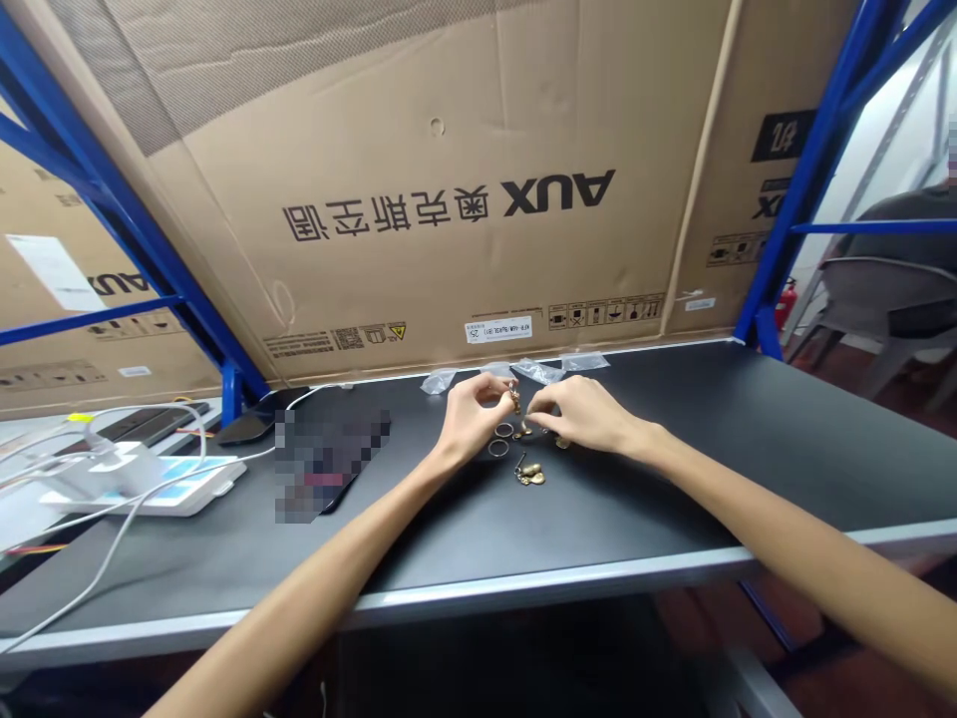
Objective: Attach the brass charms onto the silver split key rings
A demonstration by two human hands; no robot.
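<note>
My left hand is closed in a pinch on a small brass-coloured keychain charm, held just above the black tabletop. Facing it, my right hand has its fingers curled, their tips beside the charm; what they hold, if anything, is too small to make out. Another small brass-coloured piece shows below the fingertips, and one more metal piece lies partly hidden under my right hand. Two split rings, an upper ring and a lower ring, lie near my left hand. Closer to me rests a cluster of brass-coloured charms.
Clear plastic bags lie along the table's back edge, before a large cardboard box. At left are a dark, partly blurred phone, a white power strip and cables. Blue rack posts flank the table.
</note>
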